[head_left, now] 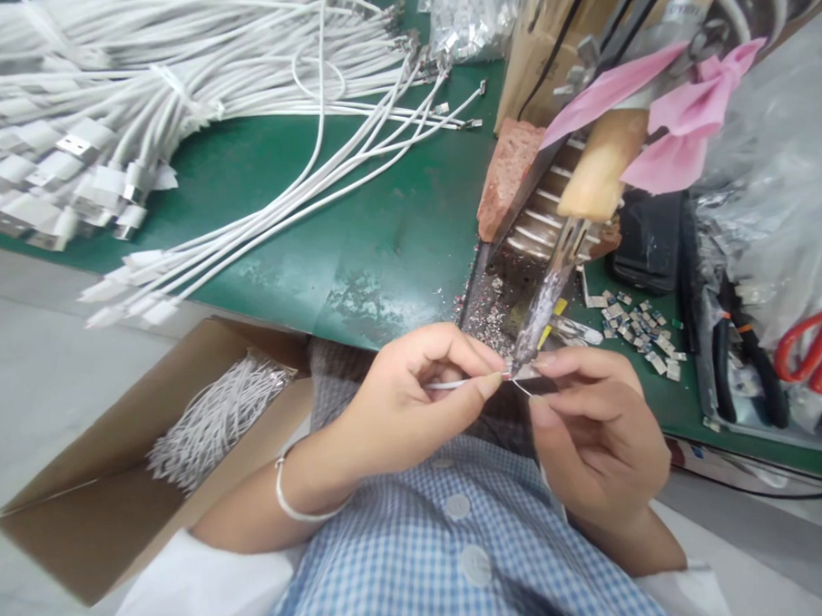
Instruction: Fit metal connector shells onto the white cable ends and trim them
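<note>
Between the thumb and fingers of my left hand (413,399) is the end of a white cable (447,384). Its tip meets the point of a soldering iron (543,309), which slants down from a wooden handle (604,167) tied with a pink ribbon (692,111). My right hand (596,434) pinches a thin wire (522,387) that runs up to the same spot. A small piece near my right fingertips, beside the iron's tip, is too blurred to make out.
Bundled white USB cables (140,115) and several loose ones (300,194) lie on the green table (387,225). Small connectors (645,332) are heaped at right, near pliers (749,359) and red-handled scissors (811,348). A brick (508,176) stands behind. An open cardboard box (88,521) holds more cables.
</note>
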Available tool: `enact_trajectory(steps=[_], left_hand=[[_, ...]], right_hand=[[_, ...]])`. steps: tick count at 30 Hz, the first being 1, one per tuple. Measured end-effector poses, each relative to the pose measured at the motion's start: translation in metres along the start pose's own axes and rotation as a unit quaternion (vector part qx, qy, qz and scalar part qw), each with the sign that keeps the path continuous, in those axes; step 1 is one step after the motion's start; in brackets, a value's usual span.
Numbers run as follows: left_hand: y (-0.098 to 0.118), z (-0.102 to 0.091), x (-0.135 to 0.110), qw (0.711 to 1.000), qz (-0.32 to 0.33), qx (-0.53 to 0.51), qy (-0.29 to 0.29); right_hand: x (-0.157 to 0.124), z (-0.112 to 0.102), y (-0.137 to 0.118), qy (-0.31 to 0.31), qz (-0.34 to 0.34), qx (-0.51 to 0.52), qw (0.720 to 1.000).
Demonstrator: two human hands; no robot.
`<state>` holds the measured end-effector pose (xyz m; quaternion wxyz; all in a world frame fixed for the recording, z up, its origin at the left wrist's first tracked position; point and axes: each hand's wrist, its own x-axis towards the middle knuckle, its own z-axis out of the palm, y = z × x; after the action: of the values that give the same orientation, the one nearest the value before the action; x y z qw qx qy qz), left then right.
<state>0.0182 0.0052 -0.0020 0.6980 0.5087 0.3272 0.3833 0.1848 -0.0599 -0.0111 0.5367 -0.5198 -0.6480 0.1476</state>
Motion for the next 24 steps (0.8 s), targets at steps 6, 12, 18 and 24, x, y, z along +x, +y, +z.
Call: enact_trajectory(steps=[6, 12, 18, 24], left_hand=[[0.0006, -0.0001, -0.0004, 1.0, 0.001, -0.012, -0.001], [0.0007, 0.0004, -0.0005, 1.0, -0.005, -0.004, 0.001], [0.0011, -0.001, -0.0015, 1.0, -0.005, 0.004, 0.004], [0.0006, -0.0024, -0.0028, 1.0, -0.006, 0.02, -0.003]], right_hand=[[0.0002, -0.0004, 0.0003, 0.004, -0.008, -0.01, 1.0], [-0.0003, 0.0, 0.0012, 0.006, -0.012, -0.017, 1.0], [-0.003, -0.0007, 0.0005, -0.011, -0.007, -0.007, 1.0], [-0.0043, -0.0004, 0.0003, -0.012, 0.004, -0.017, 1.0]])
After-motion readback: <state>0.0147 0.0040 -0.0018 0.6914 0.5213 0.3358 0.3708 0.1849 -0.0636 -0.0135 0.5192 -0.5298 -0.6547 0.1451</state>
